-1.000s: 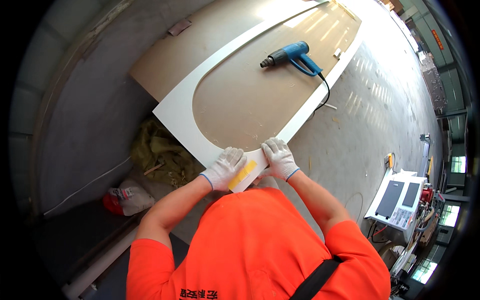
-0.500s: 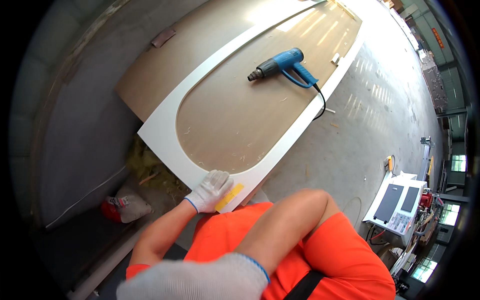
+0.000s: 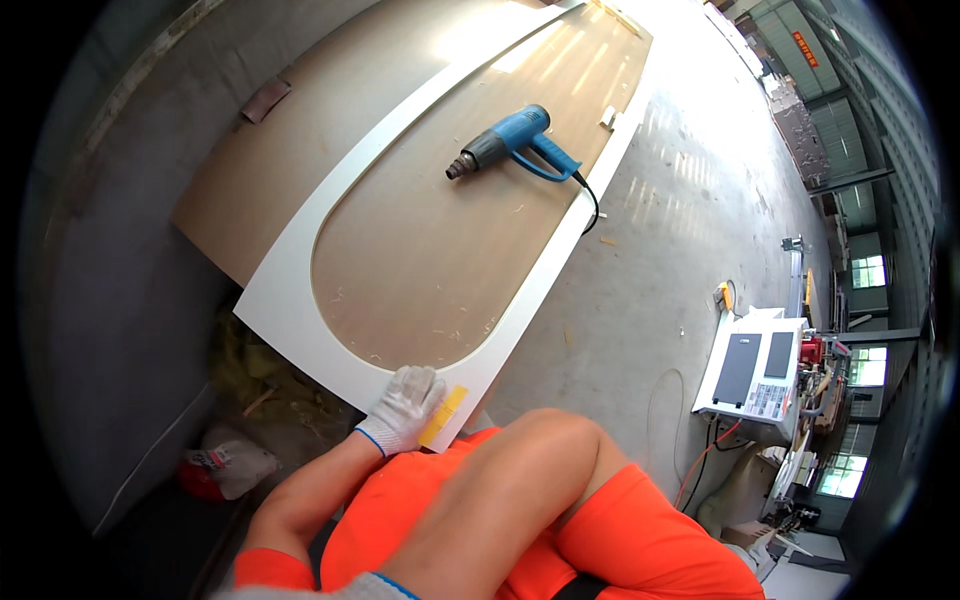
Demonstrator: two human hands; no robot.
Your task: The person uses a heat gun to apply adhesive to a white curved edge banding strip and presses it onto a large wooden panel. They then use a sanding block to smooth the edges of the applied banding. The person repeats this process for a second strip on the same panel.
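My left hand [image 3: 405, 408], in a white knit glove with a blue cuff edge, lies on the near end of a long panel with a white frame [image 3: 285, 285] around a tan, rounded inset. Its fingers rest flat on the frame. Beside them a yellow strip [image 3: 443, 416] sits on the white corner. A blue heat gun [image 3: 520, 142] lies on its side on the inset, nozzle pointing left. My right arm bends across my body; only part of my gloved right hand [image 3: 330, 592] shows at the lower edge, its fingers out of sight.
A larger tan sheet [image 3: 255, 180] lies under the panel at left, with a small brown block [image 3: 267, 102] on it. A red and white bag [image 3: 228, 466] sits lower left. A white machine [image 3: 752, 370] with cables stands right on the concrete floor [image 3: 640, 290].
The view has shifted, so the panel and heat gun appear farther left. My right hand has dropped mostly out of view at the lower edge. My left hand stays on the frame.
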